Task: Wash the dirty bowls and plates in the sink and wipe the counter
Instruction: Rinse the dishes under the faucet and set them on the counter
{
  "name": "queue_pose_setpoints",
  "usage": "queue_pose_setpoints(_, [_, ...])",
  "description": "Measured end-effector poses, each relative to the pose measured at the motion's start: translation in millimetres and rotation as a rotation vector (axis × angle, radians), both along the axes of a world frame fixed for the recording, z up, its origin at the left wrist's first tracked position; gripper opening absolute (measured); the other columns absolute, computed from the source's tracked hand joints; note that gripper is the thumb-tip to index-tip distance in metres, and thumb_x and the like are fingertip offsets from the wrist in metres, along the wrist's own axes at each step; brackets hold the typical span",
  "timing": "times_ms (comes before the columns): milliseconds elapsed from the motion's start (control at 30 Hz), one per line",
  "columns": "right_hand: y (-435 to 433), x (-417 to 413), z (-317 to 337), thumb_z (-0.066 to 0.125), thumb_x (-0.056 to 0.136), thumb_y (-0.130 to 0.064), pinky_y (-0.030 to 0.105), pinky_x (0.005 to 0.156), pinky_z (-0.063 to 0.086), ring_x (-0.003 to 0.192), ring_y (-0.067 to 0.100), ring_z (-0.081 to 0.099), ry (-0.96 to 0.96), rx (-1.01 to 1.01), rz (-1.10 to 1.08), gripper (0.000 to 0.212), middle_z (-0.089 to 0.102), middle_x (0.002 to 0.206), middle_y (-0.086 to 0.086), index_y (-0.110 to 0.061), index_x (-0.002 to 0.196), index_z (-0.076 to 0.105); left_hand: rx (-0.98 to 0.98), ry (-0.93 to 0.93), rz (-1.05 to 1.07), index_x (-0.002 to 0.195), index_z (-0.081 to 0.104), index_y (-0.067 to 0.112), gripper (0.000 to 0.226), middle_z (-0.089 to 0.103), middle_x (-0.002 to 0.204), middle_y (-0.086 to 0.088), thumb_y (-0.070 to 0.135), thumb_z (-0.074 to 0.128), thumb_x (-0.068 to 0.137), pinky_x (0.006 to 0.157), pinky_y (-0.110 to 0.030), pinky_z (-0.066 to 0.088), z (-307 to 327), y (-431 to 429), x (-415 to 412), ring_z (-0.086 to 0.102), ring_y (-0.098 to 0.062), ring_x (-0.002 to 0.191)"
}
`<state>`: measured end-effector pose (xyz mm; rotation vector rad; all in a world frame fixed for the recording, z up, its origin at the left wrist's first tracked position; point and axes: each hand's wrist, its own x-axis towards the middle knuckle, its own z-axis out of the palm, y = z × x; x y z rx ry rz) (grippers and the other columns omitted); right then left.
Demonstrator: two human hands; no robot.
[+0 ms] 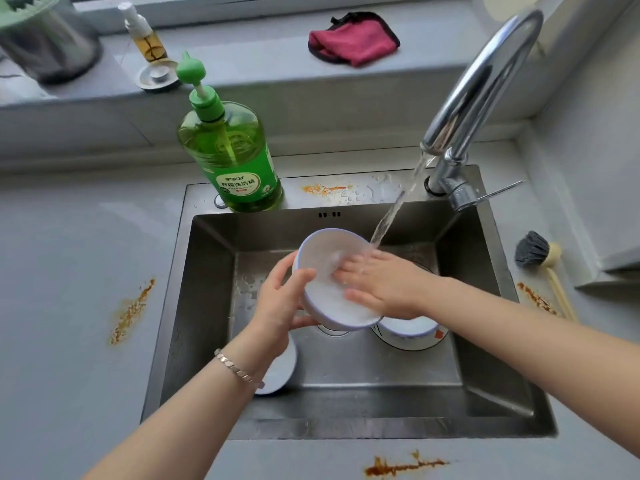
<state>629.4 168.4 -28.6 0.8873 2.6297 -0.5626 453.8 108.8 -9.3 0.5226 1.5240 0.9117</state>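
Observation:
A white bowl (329, 271) with a blue rim is tilted over the steel sink (346, 375). My left hand (280, 299) grips its left rim, thumb inside. Flat inside the bowl lies my right hand (377, 282), fingers straight, rubbing under the water stream (398, 206) from the tap (478, 84). Below the right hand, another bowl (408, 327) sits on a plate (440, 337) in the sink. A third white dish (280, 372) shows partly under my left wrist.
A green dish soap bottle (232, 150) stands on the sink's back ledge. On the windowsill lies a red cloth (349, 41). A dish brush (540, 261) rests on the right counter. Orange-brown stains mark the counter left (131, 313), right (536, 299), front (401, 465) and the ledge (322, 189).

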Motion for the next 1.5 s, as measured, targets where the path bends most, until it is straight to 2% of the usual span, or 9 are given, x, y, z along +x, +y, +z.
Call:
queue_pose_setpoints(167, [-3.6, -32.7, 14.3, 0.023, 0.101, -0.032, 0.034, 0.115, 0.014, 0.143, 0.014, 0.013, 0.278, -0.346, -0.07, 0.053, 0.006, 0.157, 0.002, -0.02, 0.149, 0.003, 0.019, -0.109, 0.064, 0.106, 0.06, 0.03, 0.019, 0.069, 0.097, -0.001, 0.026, 0.051, 0.09, 0.048, -0.028, 0.052, 2.3, 3.6, 5.6, 0.068, -0.017, 0.072])
queue_pose_setpoints(300, [-25.3, -12.5, 18.0, 0.025, 0.1, -0.036, 0.029, 0.1, 0.033, 0.131, 0.013, 0.037, 0.323, -0.352, 0.012, 0.05, 0.028, 0.152, -0.009, -0.031, 0.148, 0.01, 0.037, -0.042, 0.096, 0.111, 0.061, 0.031, 0.024, 0.065, 0.106, -0.002, 0.025, 0.054, 0.089, 0.047, -0.025, 0.051, 4.7, 5.3, -1.7, 0.065, -0.021, 0.081])
queue_pose_setpoints(500, [-15.7, 37.5, -0.6, 0.023, 0.097, -0.049, 0.027, 0.114, -0.004, 0.143, 0.006, 0.011, 0.056, 0.06, 0.11, 0.052, 0.023, 0.153, -0.01, -0.027, 0.144, 0.03, 0.071, 0.167, 0.011, 0.114, 0.058, 0.032, 0.031, 0.062, 0.091, 0.005, 0.018, 0.058, 0.087, 0.048, -0.032, 0.056, 13.4, 4.1, -0.3, 0.062, -0.012, 0.077])
queue_pose_setpoints(667, [-25.5, 54.7, -9.0, 0.027, 0.099, -0.044, 0.025, 0.113, 0.003, 0.143, 0.007, 0.011, 0.031, -0.003, -0.108, 0.05, 0.03, 0.151, -0.008, -0.023, 0.144, 0.028, 0.065, 0.779, -0.232, 0.128, 0.046, 0.045, 0.054, 0.05, 0.107, -0.006, 0.043, 0.062, 0.076, 0.084, -0.043, 0.052, 19.5, 12.9, -10.2, 0.057, -0.027, 0.095])
queue_pose_setpoints(867, [-34.5, 53.8, -9.3, 0.035, 0.098, -0.035, 0.024, 0.111, 0.009, 0.141, 0.011, 0.017, -0.03, -0.018, -0.125, 0.046, 0.032, 0.149, -0.004, -0.017, 0.141, 0.033, 0.189, 1.455, -0.592, 0.138, 0.033, 0.041, 0.067, 0.033, 0.097, -0.004, 0.056, 0.058, 0.077, 0.065, -0.031, 0.043, 17.6, 8.5, -25.4, 0.044, -0.026, 0.094])
queue_pose_setpoints(1000, [-42.9, 31.9, -6.1, 0.043, 0.095, -0.022, 0.015, 0.11, 0.003, 0.143, 0.01, 0.012, 0.085, -0.112, -0.21, 0.058, 0.016, 0.156, 0.0, -0.014, 0.147, 0.018, 0.07, 0.872, -0.282, 0.127, 0.046, 0.04, 0.048, 0.05, 0.11, -0.004, 0.045, 0.061, 0.081, 0.075, -0.038, 0.054, 10.7, 10.4, -37.5, 0.054, -0.024, 0.096])
queue_pose_setpoints(1133, [-56.6, -12.7, 4.6, 0.055, 0.082, -0.006, -0.005, 0.099, 0.003, 0.139, 0.009, 0.019, 0.405, -0.35, -0.293, 0.079, 0.018, 0.155, 0.0, -0.014, 0.148, 0.012, 0.049, 0.278, 0.04, 0.111, 0.059, 0.032, 0.023, 0.057, 0.106, 0.002, 0.026, 0.056, 0.089, 0.047, -0.029, 0.053, 4.9, 5.5, -11.1, 0.058, -0.021, 0.093])
queue_pose_setpoints(1267, [-57.3, -14.0, 1.9, 0.057, 0.08, -0.008, 0.024, 0.104, 0.034, 0.127, 0.017, 0.043, 0.453, -0.366, -0.172, 0.072, 0.045, 0.142, 0.002, -0.022, 0.145, 0.029, 0.071, 0.178, 0.019, 0.089, 0.068, 0.038, 0.02, 0.061, 0.092, 0.004, 0.022, 0.056, 0.087, 0.043, -0.027, 0.05, 4.1, 7.9, -4.4, 0.061, -0.021, 0.082])
queue_pose_setpoints(1500, [26.3, 18.4, -3.2, 0.055, 0.085, -0.009, 0.03, 0.114, 0.0, 0.14, 0.019, 0.026, 0.008, 0.36, 0.669, 0.062, 0.029, 0.151, -0.001, -0.022, 0.142, 0.035, -0.179, 0.103, -0.283, 0.086, 0.072, 0.03, 0.021, 0.064, 0.088, -0.008, 0.031, 0.061, 0.067, 0.044, -0.029, 0.049, 8.8, 14.4, -11.1, 0.06, -0.023, 0.069])
